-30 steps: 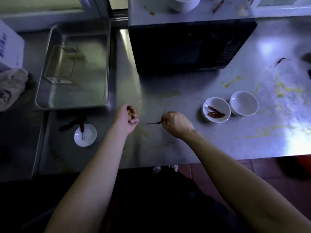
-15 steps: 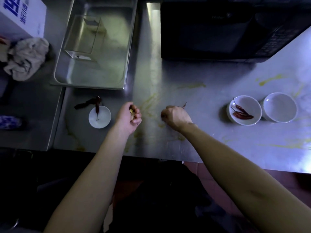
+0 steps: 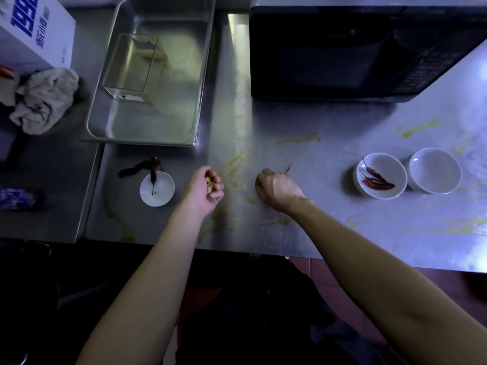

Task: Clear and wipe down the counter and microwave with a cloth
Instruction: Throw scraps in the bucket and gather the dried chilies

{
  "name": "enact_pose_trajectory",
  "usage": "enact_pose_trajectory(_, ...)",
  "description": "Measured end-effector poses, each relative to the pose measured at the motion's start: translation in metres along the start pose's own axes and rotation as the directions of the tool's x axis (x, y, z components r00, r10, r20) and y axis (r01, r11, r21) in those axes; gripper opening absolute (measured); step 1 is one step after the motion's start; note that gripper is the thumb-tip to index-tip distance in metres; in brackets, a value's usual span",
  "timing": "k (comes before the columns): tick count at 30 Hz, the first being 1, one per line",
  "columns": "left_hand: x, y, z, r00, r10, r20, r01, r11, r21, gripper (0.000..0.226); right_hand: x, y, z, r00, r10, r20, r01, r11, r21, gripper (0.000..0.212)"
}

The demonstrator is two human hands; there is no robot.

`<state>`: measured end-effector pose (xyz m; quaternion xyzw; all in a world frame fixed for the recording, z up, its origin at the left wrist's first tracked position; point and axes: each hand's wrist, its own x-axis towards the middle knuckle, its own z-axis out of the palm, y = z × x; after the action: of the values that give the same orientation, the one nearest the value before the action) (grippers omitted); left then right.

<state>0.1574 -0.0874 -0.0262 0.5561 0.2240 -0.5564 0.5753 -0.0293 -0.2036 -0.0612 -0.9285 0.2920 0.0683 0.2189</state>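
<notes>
The steel counter (image 3: 329, 222) carries yellow smears. My left hand (image 3: 203, 189) hovers over it with its fingers curled round small pale yellow bits (image 3: 210, 183). To its right, my right hand (image 3: 276, 188) rests low on the counter and holds a dried red chili (image 3: 288, 169) whose tip sticks out past the fingers. A black microwave (image 3: 355, 51) stands at the back right. A crumpled grey-white cloth (image 3: 42, 101) lies at the far left, apart from both hands.
A small white dish (image 3: 157, 189) with a dried chili sits left of my left hand, more dark chilies (image 3: 137, 168) behind it. Two white bowls stand at the right, one (image 3: 379, 175) holding chilies, the other (image 3: 433, 170) bare. A steel tray (image 3: 150, 72) and a white box (image 3: 34, 30) are at the back left.
The chili lay on the counter in front of my right hand's fingers a second ago; it is now inside that hand with only its tip showing. The view shifted left and down.
</notes>
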Motion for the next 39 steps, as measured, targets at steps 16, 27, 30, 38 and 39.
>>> enact_pose_trajectory(16, -0.009, -0.098, 0.126, 0.978, -0.078, 0.194, 0.014, 0.951, 0.310, 0.035, -0.156, 0.097, -0.060, 0.857, 0.471, -0.208, -0.376, 0.848, 0.373, 0.008)
enact_pose_trajectory(27, -0.080, -0.306, 0.321, 0.886, 0.018, 0.464, -0.433, 0.393, 0.811, 0.039, -0.377, 0.272, -0.047, 0.623, 0.714, -0.320, -0.501, 0.678, 0.538, 0.008)
enact_pose_trajectory(30, -0.092, -0.393, 0.373, 0.862, -0.014, 0.506, -0.487, 0.248, 0.837, 0.040, -0.458, 0.325, -0.050, 0.533, 0.773, -0.343, -0.545, 0.624, 0.561, 0.006)
enact_pose_trajectory(38, -0.127, -0.618, 0.504, 0.824, -0.235, 0.516, -0.520, 0.049, 0.853, 0.041, -0.653, 0.451, -0.049, 0.299, 0.896, -0.328, -0.662, 0.442, 0.605, 0.005)
enact_pose_trajectory(39, -0.131, -0.640, 0.520, 0.822, -0.263, 0.505, -0.515, 0.036, 0.857, 0.041, -0.670, 0.467, -0.050, 0.273, 0.910, -0.313, -0.673, 0.413, 0.614, 0.004)
